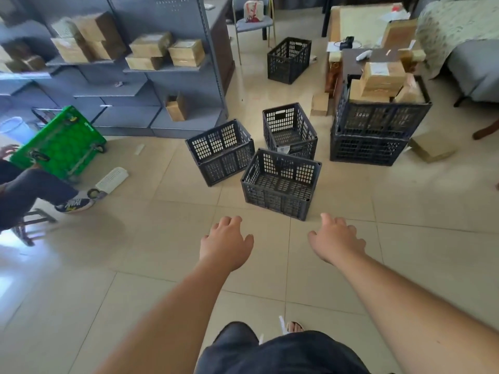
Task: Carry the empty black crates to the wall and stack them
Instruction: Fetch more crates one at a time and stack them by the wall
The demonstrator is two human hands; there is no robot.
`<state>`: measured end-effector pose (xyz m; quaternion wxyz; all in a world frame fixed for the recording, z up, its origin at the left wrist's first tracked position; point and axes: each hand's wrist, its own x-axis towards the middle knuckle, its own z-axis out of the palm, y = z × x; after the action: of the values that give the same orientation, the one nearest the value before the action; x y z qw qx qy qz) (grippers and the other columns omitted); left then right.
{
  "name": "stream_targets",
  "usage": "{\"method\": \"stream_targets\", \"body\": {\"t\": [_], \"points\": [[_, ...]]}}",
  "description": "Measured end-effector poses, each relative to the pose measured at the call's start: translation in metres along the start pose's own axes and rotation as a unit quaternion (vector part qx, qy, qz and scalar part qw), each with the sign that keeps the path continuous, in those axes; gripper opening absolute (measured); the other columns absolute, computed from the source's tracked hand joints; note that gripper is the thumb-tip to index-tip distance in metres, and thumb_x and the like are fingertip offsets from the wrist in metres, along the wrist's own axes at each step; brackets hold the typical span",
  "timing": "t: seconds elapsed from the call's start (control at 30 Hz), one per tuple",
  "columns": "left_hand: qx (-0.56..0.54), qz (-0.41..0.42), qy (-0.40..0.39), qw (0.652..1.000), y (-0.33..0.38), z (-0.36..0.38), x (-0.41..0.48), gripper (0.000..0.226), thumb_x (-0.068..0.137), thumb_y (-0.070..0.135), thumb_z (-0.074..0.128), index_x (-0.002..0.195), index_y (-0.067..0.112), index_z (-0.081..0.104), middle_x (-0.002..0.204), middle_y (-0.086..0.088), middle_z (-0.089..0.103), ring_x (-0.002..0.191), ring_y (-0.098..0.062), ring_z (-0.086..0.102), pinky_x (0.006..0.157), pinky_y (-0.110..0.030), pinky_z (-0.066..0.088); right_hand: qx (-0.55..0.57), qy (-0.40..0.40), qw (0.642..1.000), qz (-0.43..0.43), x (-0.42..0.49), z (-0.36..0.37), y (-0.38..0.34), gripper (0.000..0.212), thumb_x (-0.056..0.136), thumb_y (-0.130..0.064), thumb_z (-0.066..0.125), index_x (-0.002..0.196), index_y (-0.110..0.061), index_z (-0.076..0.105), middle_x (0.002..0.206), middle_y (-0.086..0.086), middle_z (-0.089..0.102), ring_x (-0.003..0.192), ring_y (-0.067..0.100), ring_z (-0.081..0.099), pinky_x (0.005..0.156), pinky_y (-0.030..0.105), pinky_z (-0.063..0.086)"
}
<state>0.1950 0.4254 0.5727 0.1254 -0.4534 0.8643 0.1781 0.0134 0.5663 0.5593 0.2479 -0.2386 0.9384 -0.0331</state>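
My left hand [226, 238] and right hand [334, 240] reach out with fingers spread and empty, just before the nearest black crate [280, 182] on the tiled floor [135, 265].

Matt black plastic lattice crate [280, 182] on glossy, smooth beige floor tiles [140, 265].

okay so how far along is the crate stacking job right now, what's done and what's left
Done: no empty crate looks moved yet. The only stack holds cardboard boxes.
In hand: nothing. The left hand and right hand are open, reaching toward the nearest crate.
Left: that crate, the tilted crate, the one behind and the far crate near the chair all sit apart on the floor.
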Motion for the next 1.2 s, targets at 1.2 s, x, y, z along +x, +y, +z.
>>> {"method": "stream_targets", "body": {"t": [1.2], "points": [[0.060, 0.068, -0.142, 0.986, 0.078, -0.133, 0.570, 0.055, 0.099, 0.042, 0.046, 0.150, 0.024, 0.039, 0.152, -0.003, 0.042, 0.137, -0.030, 0.041, 0.105, -0.048, 0.041, 0.075, -0.046, 0.987, 0.137, 0.477, -0.105, -0.153, 0.043, 0.094, -0.047, 0.042, 0.131, -0.024, 0.038, 0.127, 0.006, 0.049, 0.116, 0.029, 0.046, 0.092, 0.048, 0.043]]}}
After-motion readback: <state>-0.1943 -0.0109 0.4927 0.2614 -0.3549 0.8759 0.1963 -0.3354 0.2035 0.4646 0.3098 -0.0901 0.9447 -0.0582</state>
